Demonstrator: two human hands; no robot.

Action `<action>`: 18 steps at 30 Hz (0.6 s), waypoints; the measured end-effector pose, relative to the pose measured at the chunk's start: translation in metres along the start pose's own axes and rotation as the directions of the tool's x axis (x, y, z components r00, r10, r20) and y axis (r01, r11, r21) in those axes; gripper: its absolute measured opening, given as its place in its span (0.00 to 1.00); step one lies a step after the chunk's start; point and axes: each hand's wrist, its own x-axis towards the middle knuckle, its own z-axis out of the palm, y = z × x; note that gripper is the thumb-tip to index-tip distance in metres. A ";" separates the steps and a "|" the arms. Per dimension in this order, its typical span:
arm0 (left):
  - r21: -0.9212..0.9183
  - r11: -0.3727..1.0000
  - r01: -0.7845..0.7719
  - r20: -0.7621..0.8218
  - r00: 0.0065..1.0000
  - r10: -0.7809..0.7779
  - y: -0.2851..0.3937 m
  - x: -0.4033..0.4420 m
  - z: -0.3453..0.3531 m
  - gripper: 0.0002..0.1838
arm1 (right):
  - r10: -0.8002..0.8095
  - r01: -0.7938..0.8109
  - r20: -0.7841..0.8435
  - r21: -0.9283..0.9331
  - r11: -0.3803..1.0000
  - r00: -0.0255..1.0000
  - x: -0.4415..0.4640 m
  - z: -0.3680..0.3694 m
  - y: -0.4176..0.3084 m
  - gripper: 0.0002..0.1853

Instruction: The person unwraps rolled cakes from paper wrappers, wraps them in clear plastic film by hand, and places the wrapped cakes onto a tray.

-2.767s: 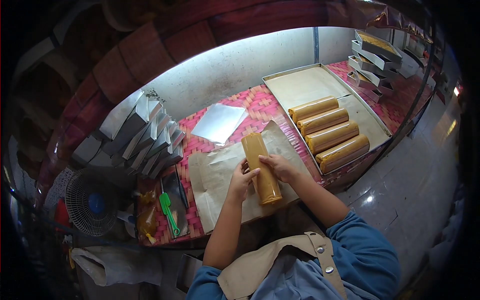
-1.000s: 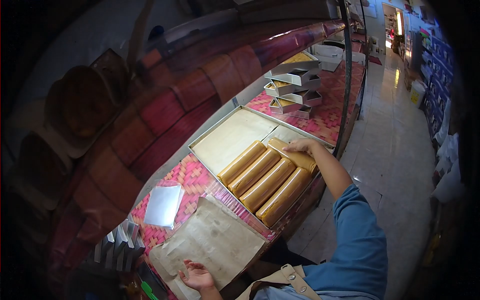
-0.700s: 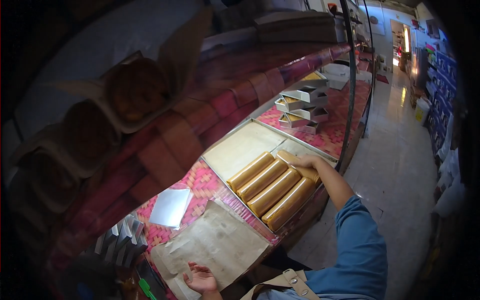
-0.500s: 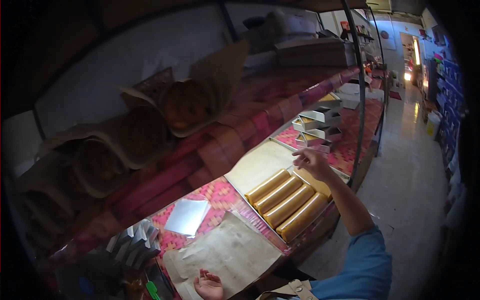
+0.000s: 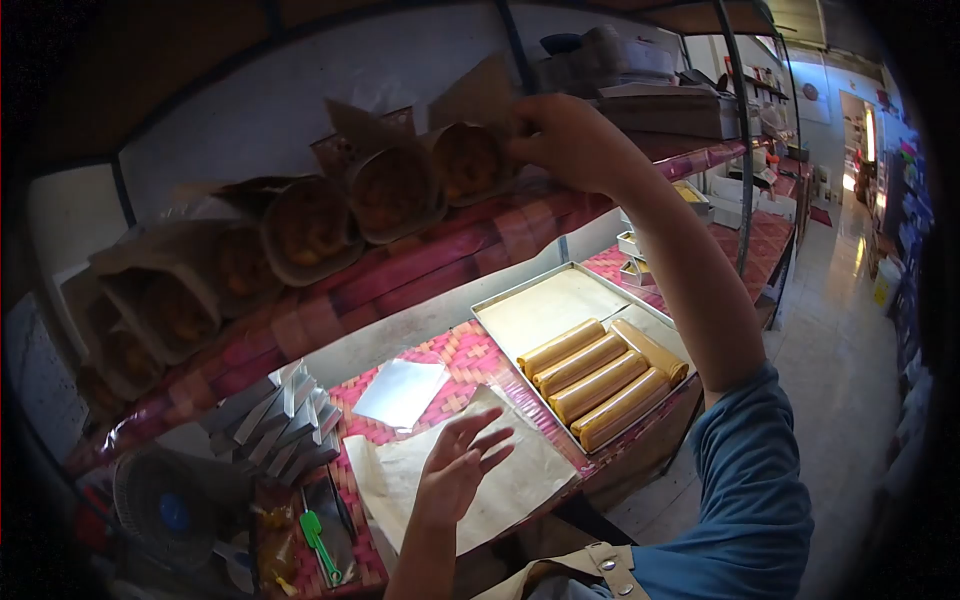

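Observation:
My right hand (image 5: pixel 560 142) is raised to the shaded shelf, fingers curled at the right end of a row of paper-lined, long tins. Beside those fingers is the nearest one, a paper-lined tin (image 5: pixel 470 165) with a browned filling. What the fingertips grip is hard to make out in the dim light. Lower down, my left hand (image 5: pixel 465 465) hovers with spread fingers, holding nothing, above a sheet of brown baking paper (image 5: pixel 400 465). Several glossy golden rolls (image 5: pixel 600 390) lie in a shallow metal tray (image 5: pixel 545 292) to the right of the sheet.
The shelf edge (image 5: pixel 400 270) crosses above the bench. White sheets (image 5: pixel 400 393) lie behind the brown paper. Stacked metal tins (image 5: pixel 285 425), a fan (image 5: pixel 170 505) and a green-handled utensil (image 5: pixel 318 545) are at lower left. A walkway (image 5: pixel 800 400) runs along the right.
My right hand has gone from above the tray of rolls up to the shelf. My left hand has lifted and spread its fingers. The view has shifted, showing more of the shelf.

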 end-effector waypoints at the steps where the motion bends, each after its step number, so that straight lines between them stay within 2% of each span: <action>1: 0.080 0.997 -0.011 0.070 0.998 0.005 0.008 0.005 0.011 0.25 | -0.012 0.012 0.010 0.007 1.000 1.000 -0.003 0.000 -0.002 0.12; 2: 0.159 0.987 -0.025 0.138 0.990 0.003 0.017 0.009 0.022 0.25 | 0.057 -0.047 -0.067 0.140 0.989 0.996 -0.008 0.000 -0.003 0.12; 3: 0.156 0.987 -0.031 0.124 0.992 0.012 0.025 0.014 0.032 0.25 | 0.137 -0.097 -0.131 0.274 0.957 0.982 -0.014 -0.002 -0.002 0.11; 5: 0.231 0.967 -0.111 0.290 0.956 0.041 0.038 0.027 0.053 0.26 | 0.116 -0.044 -0.204 0.328 0.944 0.972 -0.033 -0.027 0.007 0.10; 7: 0.230 0.968 -0.098 0.337 0.941 0.015 0.045 0.039 0.074 0.27 | 0.238 0.046 -0.324 0.673 0.738 0.916 -0.075 -0.049 0.014 0.13; 9: 0.225 0.971 -0.081 0.437 0.899 -0.026 0.047 0.052 0.096 0.28 | 0.274 0.138 -0.537 0.605 0.784 0.798 -0.123 -0.063 0.015 0.18; 10: 0.193 0.977 -0.089 0.468 0.884 -0.012 0.044 0.057 0.110 0.30 | 0.285 0.150 -0.578 0.589 0.794 0.764 -0.145 -0.067 0.018 0.18; 11: 0.161 0.982 -0.095 0.494 0.869 0.003 0.039 0.062 0.125 0.33 | 0.306 0.142 -0.570 0.609 0.780 0.763 -0.164 -0.063 0.023 0.18; 13: -0.043 0.979 -0.201 0.520 0.832 0.194 0.018 0.073 0.159 0.35 | 0.364 0.098 -0.551 0.638 0.764 0.751 -0.203 -0.063 0.037 0.19; 15: -0.299 0.953 -0.049 0.445 0.876 0.184 0.002 0.075 0.189 0.35 | 0.450 0.014 -0.491 0.687 0.726 0.746 -0.241 -0.056 0.053 0.19; 17: -0.288 0.940 -0.181 0.158 0.959 0.233 -0.023 0.061 0.211 0.35 | 0.551 -0.080 -0.419 0.740 0.668 0.721 -0.274 -0.045 0.057 0.20; 18: -0.228 0.962 -0.150 0.057 0.984 0.167 -0.028 0.045 0.213 0.36 | 0.598 -0.130 -0.376 0.763 0.633 0.708 -0.298 -0.040 0.068 0.20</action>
